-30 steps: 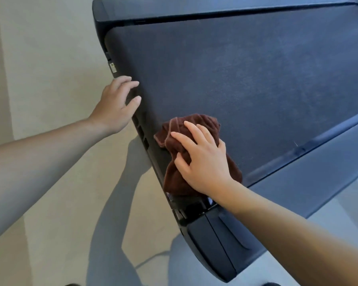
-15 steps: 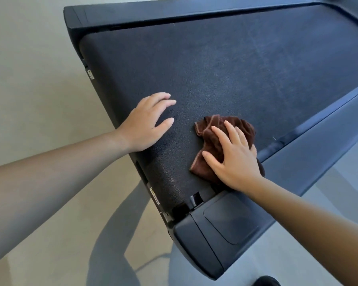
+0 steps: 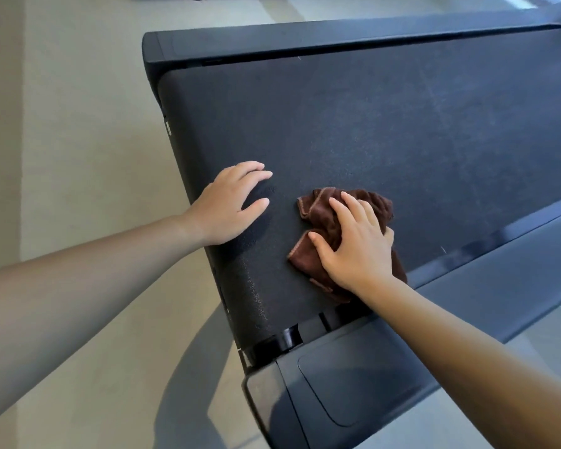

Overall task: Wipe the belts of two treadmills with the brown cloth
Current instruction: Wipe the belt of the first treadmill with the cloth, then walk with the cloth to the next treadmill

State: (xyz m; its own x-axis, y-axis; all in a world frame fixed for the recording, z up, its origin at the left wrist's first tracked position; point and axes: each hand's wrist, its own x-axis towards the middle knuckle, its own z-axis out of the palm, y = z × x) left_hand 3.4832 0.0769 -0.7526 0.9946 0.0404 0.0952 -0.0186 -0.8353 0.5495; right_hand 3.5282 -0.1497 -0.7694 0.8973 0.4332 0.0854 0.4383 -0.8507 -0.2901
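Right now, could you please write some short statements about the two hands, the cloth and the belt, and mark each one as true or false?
1. The right hand presses the cloth onto the belt. True.
2. The left hand holds a second cloth. False: it rests on the belt with fingers spread and holds nothing.
3. The cloth lies close to the side rail. True.
4. The cloth is spread out flat. False: it is bunched up under the right hand.
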